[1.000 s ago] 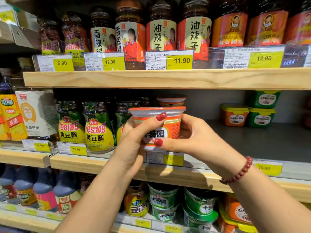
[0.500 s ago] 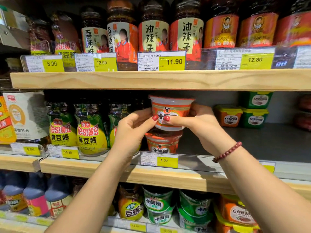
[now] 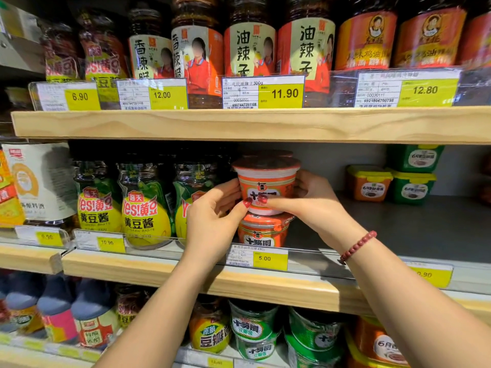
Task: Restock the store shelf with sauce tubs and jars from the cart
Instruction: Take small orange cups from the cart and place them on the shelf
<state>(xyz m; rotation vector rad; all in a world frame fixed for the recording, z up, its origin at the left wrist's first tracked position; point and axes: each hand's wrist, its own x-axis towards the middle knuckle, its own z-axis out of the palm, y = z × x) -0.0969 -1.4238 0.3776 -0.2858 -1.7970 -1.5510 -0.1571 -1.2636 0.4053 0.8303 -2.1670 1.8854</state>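
Shelving with pale wood edging is seen in three tiers; the middle shelf has a grey deck.

Upper tier: tall chili sauce jars are lined up behind clear price rails.

Middle tier, left part: soybean paste jars with yellow-green labels are ranged in a row. At the far right rear of the same deck, square tubs, green and orange, are set against the back wall.

Lower tier: green round tubs are stacked two high.

Task item: an orange sauce tub is held on the middle shelf, just right of the soybean jars. It is seated on top of a second orange tub that stands on the deck. Whether its full weight is rested there cannot be told.

Left hand: fingers are curled round the upper tub's left side, with the thumb laid across the label front.

Right hand: fingers are wrapped round the right side and the thumb is pressed on the label. The two thumb tips are nearly met.

A red bead bracelet is worn on the right wrist. A yellow price tag marked 5.00 is fixed on the rail directly below the stack.
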